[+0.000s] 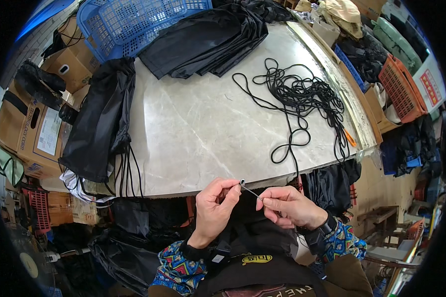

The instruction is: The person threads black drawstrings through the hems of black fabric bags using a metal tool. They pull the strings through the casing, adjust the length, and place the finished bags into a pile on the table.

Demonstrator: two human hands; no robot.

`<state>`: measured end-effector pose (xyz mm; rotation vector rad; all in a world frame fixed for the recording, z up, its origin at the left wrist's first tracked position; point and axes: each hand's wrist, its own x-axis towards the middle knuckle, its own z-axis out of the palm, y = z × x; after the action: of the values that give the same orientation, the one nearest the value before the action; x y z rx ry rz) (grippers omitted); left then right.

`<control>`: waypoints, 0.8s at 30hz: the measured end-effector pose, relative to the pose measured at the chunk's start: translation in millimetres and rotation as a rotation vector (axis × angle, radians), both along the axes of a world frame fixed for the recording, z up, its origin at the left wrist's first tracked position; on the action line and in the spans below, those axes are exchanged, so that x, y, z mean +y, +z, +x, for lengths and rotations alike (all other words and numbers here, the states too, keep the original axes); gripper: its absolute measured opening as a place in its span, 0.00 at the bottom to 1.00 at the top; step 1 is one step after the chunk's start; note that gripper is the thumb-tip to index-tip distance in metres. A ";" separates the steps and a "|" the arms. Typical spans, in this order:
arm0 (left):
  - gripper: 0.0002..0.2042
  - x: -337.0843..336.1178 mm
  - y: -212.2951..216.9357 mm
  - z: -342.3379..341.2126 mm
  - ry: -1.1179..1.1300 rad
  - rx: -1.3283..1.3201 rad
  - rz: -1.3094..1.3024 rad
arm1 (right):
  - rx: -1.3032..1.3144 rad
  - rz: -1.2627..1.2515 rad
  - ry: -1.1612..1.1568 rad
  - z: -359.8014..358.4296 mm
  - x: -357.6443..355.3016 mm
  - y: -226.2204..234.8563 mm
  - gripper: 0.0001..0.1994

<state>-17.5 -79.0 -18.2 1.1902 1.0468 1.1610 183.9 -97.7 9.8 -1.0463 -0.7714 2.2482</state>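
Observation:
My left hand (216, 208) pinches a small ring-like end between thumb and fingertips, just in front of the table's near edge. From that end a thin dark strand (251, 191) runs to my right hand (291, 207), whose thumb and forefinger are closed on it. Whether the strand is a stiff rod or a taut cord I cannot make out. Beyond my right hand, a tangled heap of black cord (302, 91) lies on the grey marbled table (193, 133), with one length dropping over the near edge.
Black drawstring bags (101, 121) drape over the table's left side, cords dangling. Flat black bags (203, 42) lie stacked at the back beside a blue plastic basket (129, 29). An orange tool (350, 137) rests by the cord. Cardboard boxes (34, 131) stand left, a red crate (401, 89) right.

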 end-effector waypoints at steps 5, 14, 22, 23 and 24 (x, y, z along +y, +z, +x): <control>0.05 1.1 -7.3 -1.9 0.014 0.075 0.123 | 0.135 -0.075 0.030 8.4 3.2 -7.0 0.10; 0.06 -2.3 0.3 -5.0 -0.054 0.028 0.037 | 0.334 -0.247 0.029 6.6 4.4 -17.9 0.09; 0.11 -1.5 5.6 -6.8 -0.143 -0.133 -0.152 | 0.315 -0.229 0.032 5.0 3.5 -19.4 0.09; 0.11 -0.9 5.3 -9.1 -0.177 -0.198 -0.211 | 0.293 -0.217 0.027 5.0 3.7 -18.7 0.10; 0.11 -0.2 4.8 -10.1 -0.211 -0.263 -0.269 | 0.229 -0.188 0.052 5.4 4.0 -17.2 0.10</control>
<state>-27.6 -79.2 -13.4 0.8858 0.8257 0.9474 189.4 -93.7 -7.5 -0.8378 -0.5029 2.4689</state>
